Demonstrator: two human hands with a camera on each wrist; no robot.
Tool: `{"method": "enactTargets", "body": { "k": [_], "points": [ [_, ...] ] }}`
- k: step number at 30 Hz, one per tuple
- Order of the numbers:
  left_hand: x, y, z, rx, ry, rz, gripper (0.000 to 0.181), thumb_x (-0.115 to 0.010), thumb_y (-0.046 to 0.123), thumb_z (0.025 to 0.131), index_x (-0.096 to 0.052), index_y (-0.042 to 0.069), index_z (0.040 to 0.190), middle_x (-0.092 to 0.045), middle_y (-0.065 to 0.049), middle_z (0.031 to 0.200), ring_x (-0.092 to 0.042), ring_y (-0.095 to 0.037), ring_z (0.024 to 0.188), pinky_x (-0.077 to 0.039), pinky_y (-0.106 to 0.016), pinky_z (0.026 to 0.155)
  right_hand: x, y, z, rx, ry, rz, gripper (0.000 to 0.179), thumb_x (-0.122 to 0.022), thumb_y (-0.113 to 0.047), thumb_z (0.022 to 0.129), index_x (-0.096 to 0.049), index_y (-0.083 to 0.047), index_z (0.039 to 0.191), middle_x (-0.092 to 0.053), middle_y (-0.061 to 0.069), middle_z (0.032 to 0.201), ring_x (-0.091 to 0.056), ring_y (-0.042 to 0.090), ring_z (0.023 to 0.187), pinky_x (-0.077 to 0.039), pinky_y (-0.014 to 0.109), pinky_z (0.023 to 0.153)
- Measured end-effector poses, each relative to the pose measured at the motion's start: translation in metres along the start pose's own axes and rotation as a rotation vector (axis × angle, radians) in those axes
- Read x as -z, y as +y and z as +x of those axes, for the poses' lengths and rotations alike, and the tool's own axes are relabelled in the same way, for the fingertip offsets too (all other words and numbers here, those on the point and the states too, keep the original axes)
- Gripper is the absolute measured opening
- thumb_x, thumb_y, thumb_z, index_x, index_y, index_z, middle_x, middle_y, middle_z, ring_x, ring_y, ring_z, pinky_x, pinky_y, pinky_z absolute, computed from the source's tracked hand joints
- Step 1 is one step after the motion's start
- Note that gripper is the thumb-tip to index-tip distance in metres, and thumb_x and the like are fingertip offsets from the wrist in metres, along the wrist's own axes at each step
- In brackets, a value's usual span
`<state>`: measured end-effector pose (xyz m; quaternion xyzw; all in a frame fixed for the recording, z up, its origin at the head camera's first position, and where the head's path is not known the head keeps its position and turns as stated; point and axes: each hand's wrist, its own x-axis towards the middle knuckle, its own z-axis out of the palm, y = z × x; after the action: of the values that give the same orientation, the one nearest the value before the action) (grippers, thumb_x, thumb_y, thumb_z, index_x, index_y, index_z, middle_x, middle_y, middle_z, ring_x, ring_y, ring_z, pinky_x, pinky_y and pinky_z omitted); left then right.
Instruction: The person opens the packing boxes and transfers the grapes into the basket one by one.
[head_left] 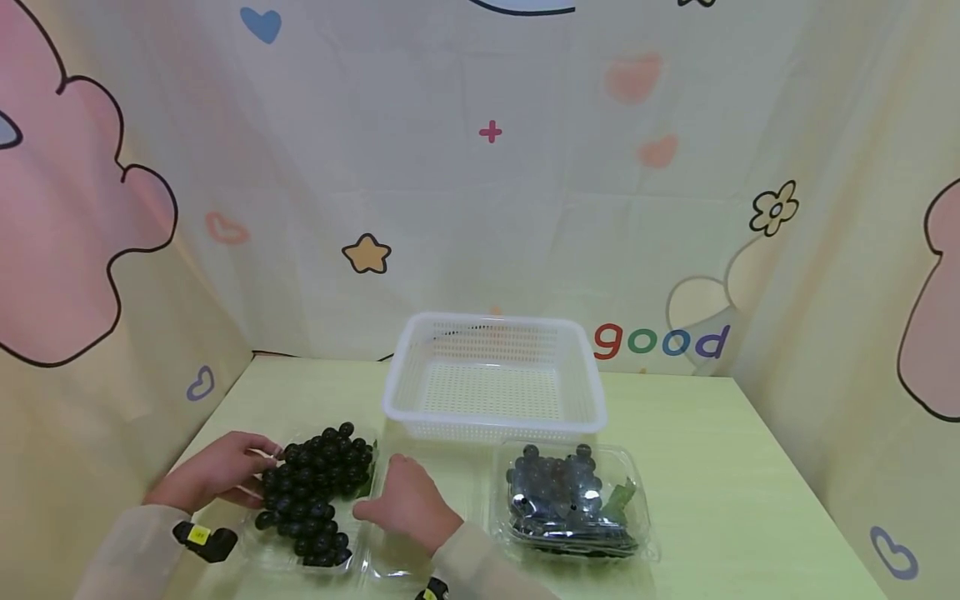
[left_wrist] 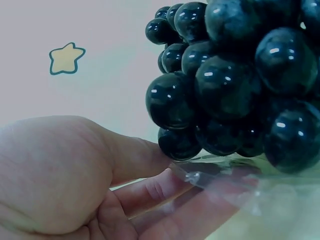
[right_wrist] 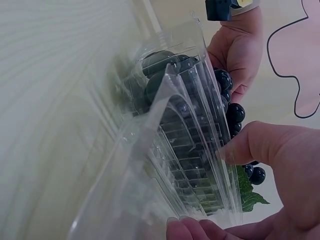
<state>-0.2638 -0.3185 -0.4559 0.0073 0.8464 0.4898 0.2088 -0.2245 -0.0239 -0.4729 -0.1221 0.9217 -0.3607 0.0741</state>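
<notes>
Several dark grapes (head_left: pixel 311 492) lie bunched in an opened clear plastic box (head_left: pixel 258 548) at the front left. My left hand (head_left: pixel 219 471) grips the box's left edge, thumb above and fingers (left_wrist: pixel 150 192) under the thin plastic in the left wrist view. On the box's other side is my right hand (head_left: pixel 411 504), over the folded-out lid (head_left: pixel 397 560). Its thumb (right_wrist: pixel 240 147) touches the box's ridged side in the right wrist view, while the other fingers bend near the lid. A green leaf (right_wrist: pixel 248 192) shows beside the grapes.
A white perforated basket (head_left: pixel 495 423) stands behind, at the middle of the pale table (head_left: pixel 720 483). To the right of my right hand sits a second clear box (head_left: pixel 637 500), its lid over dark grapes and a green leaf. A printed curtain (head_left: pixel 487 208) surrounds the table.
</notes>
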Motion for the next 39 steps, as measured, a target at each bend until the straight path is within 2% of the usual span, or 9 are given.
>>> {"method": "enactTargets", "body": {
  "k": [10, 19, 22, 27, 30, 34, 37, 38, 39],
  "points": [
    [-0.01, 0.004, -0.001, -0.008, 0.0, 0.024, 0.034, -0.05, 0.005, 0.105, -0.052, -0.015, 0.133, -0.058, -0.032, 0.127, -0.071, -0.025, 0.084, -0.064, -0.044, 0.071, 0.003, 0.009, -0.004, -0.001, -0.002, 0.013, 0.062, -0.084, -0.031, 0.07, -0.06, 0.006, 0.114, -0.067, 0.014, 0.104, -0.06, 0.022, 0.084, -0.055, 0.034, 0.075],
    [-0.016, 0.006, -0.001, -0.013, 0.002, 0.004, 0.034, -0.05, 0.004, 0.104, -0.052, -0.015, 0.132, -0.06, -0.024, 0.118, -0.069, -0.023, 0.078, -0.064, -0.044, 0.07, 0.008, 0.01, -0.008, -0.018, 0.008, 0.041, 0.065, -0.085, -0.031, 0.069, -0.06, 0.007, 0.116, -0.067, 0.016, 0.107, -0.062, 0.024, 0.088, -0.056, 0.037, 0.078],
    [-0.016, 0.006, 0.0, -0.007, 0.002, 0.005, 0.033, -0.05, 0.004, 0.104, -0.053, -0.014, 0.132, -0.06, -0.024, 0.119, -0.069, -0.023, 0.078, -0.064, -0.044, 0.07, 0.009, 0.01, -0.008, -0.024, 0.003, 0.04, 0.07, -0.085, -0.031, 0.071, -0.059, 0.009, 0.121, -0.067, 0.019, 0.114, -0.064, 0.027, 0.094, -0.057, 0.039, 0.083],
    [-0.015, 0.006, 0.001, 0.008, -0.011, 0.002, 0.034, -0.049, 0.004, 0.105, -0.051, -0.014, 0.134, -0.059, -0.029, 0.125, -0.071, -0.025, 0.08, -0.064, -0.044, 0.07, 0.01, 0.008, -0.009, -0.025, 0.011, 0.026, 0.081, -0.084, -0.035, 0.075, -0.053, 0.012, 0.134, -0.061, 0.025, 0.131, -0.062, 0.036, 0.115, -0.055, 0.045, 0.099],
    [-0.015, 0.006, 0.001, 0.02, -0.018, -0.003, 0.035, -0.049, 0.005, 0.106, -0.05, -0.014, 0.134, -0.059, -0.03, 0.126, -0.071, -0.025, 0.08, -0.064, -0.045, 0.07, 0.011, 0.007, -0.009, -0.021, 0.034, 0.048, 0.084, -0.083, -0.038, 0.078, -0.051, 0.009, 0.139, -0.057, 0.024, 0.135, -0.061, 0.035, 0.118, -0.054, 0.045, 0.102],
    [-0.014, 0.008, 0.001, 0.026, -0.016, 0.002, 0.036, -0.049, 0.005, 0.106, -0.05, -0.015, 0.135, -0.059, -0.031, 0.127, -0.071, -0.025, 0.079, -0.064, -0.045, 0.07, 0.017, -0.001, -0.01, -0.001, 0.034, 0.136, 0.075, -0.08, -0.039, 0.083, -0.054, 0.007, 0.137, -0.061, 0.018, 0.128, -0.063, 0.029, 0.11, -0.056, 0.042, 0.095],
    [-0.014, 0.009, 0.002, 0.029, -0.013, 0.011, 0.037, -0.048, 0.006, 0.106, -0.05, -0.014, 0.137, -0.056, -0.034, 0.13, -0.071, -0.025, 0.079, -0.064, -0.044, 0.069, 0.027, -0.011, -0.013, -0.028, -0.033, 0.247, 0.069, -0.078, -0.039, 0.087, -0.056, 0.006, 0.134, -0.064, 0.016, 0.125, -0.064, 0.027, 0.107, -0.056, 0.042, 0.089],
    [-0.013, 0.009, 0.002, 0.028, -0.013, 0.017, 0.037, -0.048, 0.006, 0.106, -0.05, -0.014, 0.137, -0.055, -0.035, 0.131, -0.071, -0.025, 0.078, -0.064, -0.044, 0.069, 0.03, -0.015, -0.013, -0.046, -0.064, 0.298, 0.058, -0.078, -0.039, 0.088, -0.061, 0.004, 0.122, -0.068, 0.013, 0.112, -0.064, 0.026, 0.097, -0.056, 0.041, 0.082],
    [-0.013, 0.009, 0.002, 0.026, -0.013, 0.022, 0.037, -0.048, 0.007, 0.107, -0.05, -0.014, 0.137, -0.055, -0.036, 0.131, -0.071, -0.024, 0.078, -0.064, -0.044, 0.069, 0.034, -0.019, -0.014, -0.066, -0.1, 0.363, 0.046, -0.077, -0.038, 0.089, -0.062, 0.001, 0.108, -0.066, 0.01, 0.098, -0.067, 0.028, 0.098, -0.055, 0.04, 0.081]
  ]
}}
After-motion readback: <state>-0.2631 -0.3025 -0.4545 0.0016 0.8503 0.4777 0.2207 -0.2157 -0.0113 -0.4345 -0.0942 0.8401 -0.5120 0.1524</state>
